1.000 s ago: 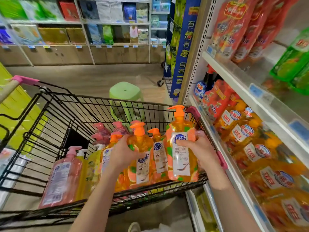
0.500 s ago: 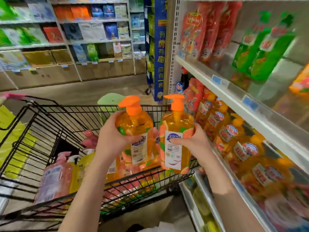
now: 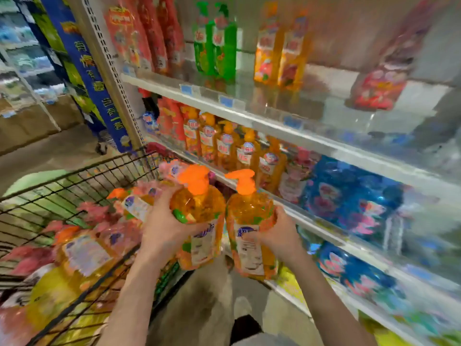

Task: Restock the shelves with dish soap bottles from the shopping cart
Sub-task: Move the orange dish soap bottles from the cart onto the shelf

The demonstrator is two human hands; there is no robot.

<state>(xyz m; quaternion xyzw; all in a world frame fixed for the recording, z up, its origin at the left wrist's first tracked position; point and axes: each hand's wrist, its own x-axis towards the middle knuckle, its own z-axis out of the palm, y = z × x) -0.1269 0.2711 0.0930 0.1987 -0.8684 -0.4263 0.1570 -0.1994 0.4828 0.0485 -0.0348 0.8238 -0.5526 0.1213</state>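
My left hand [image 3: 163, 226] grips an orange dish soap pump bottle [image 3: 202, 213] by its side. My right hand [image 3: 279, 236] grips a second orange pump bottle [image 3: 249, 216] right beside it. Both bottles are upright in the air between the black wire shopping cart [image 3: 82, 176] on the left and the shelves on the right. The cart holds several more orange and pink pump bottles [image 3: 84, 248]. The middle shelf [image 3: 311, 221] carries a row of orange soap bottles [image 3: 224, 146] just beyond the two I hold.
The upper shelf [image 3: 249, 116] bears red pouches, green bottles and orange bottles. Blue floral refill packs [image 3: 354, 198] fill the middle shelf's right part. A blue banner [image 3: 92, 78] runs up the shelf end. A green stool [image 3: 32, 178] stands beyond the cart. Floor and my shoe [image 3: 244, 305] are below.
Both hands have lifted their bottles out of the cart and carried them right, toward the shelves. My view has swung right and now faces the shelving.
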